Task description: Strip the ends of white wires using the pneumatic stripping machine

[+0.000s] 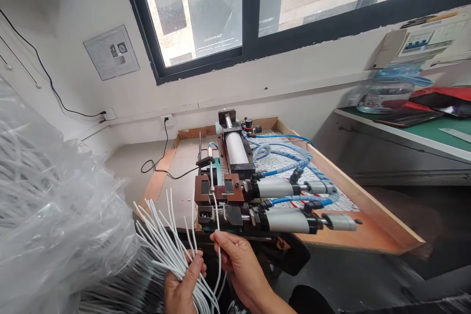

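Note:
A bundle of thin white cables (162,240) fans upward out of my left hand (186,282), which is closed around it. Between thumb and fingertips, my right hand (239,262) pinches a single white cable (216,211). The upper end of that cable reaches the brown jaw block (231,189) at the front of a pneumatic machine (235,147); whether its tip is inside the block I cannot tell. Both hands are just in front of the machine, the left one lower and to the left of the right.
Clear plastic bags (55,196) of white cables fill the left side. Blue air hoses (301,157) and cylinders (287,220) extend right inside a wooden tray (368,206). A green-topped table (434,130) with a plastic jug (386,91) stands at right. A power cord (165,152) runs left.

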`<state>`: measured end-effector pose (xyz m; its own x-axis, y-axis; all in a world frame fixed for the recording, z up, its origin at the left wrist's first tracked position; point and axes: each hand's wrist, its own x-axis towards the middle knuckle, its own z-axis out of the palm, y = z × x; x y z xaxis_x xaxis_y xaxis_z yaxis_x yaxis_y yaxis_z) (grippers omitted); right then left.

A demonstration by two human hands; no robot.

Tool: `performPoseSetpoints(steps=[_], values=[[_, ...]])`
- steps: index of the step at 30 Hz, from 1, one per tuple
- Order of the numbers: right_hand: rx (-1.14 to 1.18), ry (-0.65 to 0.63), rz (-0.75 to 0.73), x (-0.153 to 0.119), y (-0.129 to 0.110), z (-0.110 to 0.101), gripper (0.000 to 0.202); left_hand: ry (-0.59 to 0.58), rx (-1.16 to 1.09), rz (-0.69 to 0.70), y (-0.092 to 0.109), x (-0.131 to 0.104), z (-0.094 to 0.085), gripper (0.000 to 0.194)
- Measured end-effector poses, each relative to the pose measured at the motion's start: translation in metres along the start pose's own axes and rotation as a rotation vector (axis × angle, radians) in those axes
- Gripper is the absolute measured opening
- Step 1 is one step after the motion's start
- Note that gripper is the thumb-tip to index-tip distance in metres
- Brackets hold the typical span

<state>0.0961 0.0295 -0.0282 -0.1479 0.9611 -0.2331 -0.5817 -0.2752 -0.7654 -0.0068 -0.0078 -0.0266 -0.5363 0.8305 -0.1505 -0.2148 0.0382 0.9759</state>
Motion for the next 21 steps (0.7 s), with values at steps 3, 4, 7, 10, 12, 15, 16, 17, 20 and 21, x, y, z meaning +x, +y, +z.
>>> performPoseSetpoints(steps=[3, 4, 7, 10, 12, 15, 16, 17, 20, 21], values=[[0.039, -0.017, 0.071, 0.0043, -0.0018, -0.0007, 0.029, -0.02, -0.029, 0.008, 0.0009, -0.0004, -0.0001, 0.024], [0.051, -0.023, 0.091, 0.0056, -0.0024, -0.0006, 0.029, -0.018, -0.03, 0.003, 0.0012, -0.0008, 0.0003, 0.024], [0.08, -0.032, 0.137, 0.0082, -0.0043, -0.0002, 0.029, -0.013, -0.033, -0.035, 0.0019, -0.0018, 0.0017, 0.026], [0.079, -0.025, 0.161, 0.0089, -0.0052, -0.001, 0.028, -0.012, -0.006, -0.03, 0.0016, -0.0021, 0.0019, 0.024], [0.061, -0.028, 0.161, 0.0089, -0.0045, -0.0023, 0.029, -0.026, 0.041, -0.005, 0.0012, -0.0019, 0.0007, 0.023], [0.035, -0.036, 0.128, 0.0083, -0.0022, -0.0034, 0.031, -0.055, 0.12, 0.021, 0.001, -0.0022, -0.0013, 0.026], [0.032, -0.042, 0.112, 0.0077, -0.0015, -0.003, 0.031, -0.066, 0.149, 0.033, 0.0008, -0.0027, -0.0016, 0.027], [0.033, -0.053, 0.095, 0.0068, -0.0012, -0.0023, 0.032, -0.076, 0.18, 0.044, 0.0004, -0.0033, -0.0015, 0.029], [0.041, -0.112, 0.047, 0.0026, -0.0022, 0.0021, 0.033, -0.093, 0.229, 0.048, -0.0036, -0.0055, 0.0006, 0.029], [0.039, -0.125, 0.032, 0.001, -0.0031, 0.0036, 0.032, -0.081, 0.207, 0.027, -0.0057, -0.0061, 0.0016, 0.028]])
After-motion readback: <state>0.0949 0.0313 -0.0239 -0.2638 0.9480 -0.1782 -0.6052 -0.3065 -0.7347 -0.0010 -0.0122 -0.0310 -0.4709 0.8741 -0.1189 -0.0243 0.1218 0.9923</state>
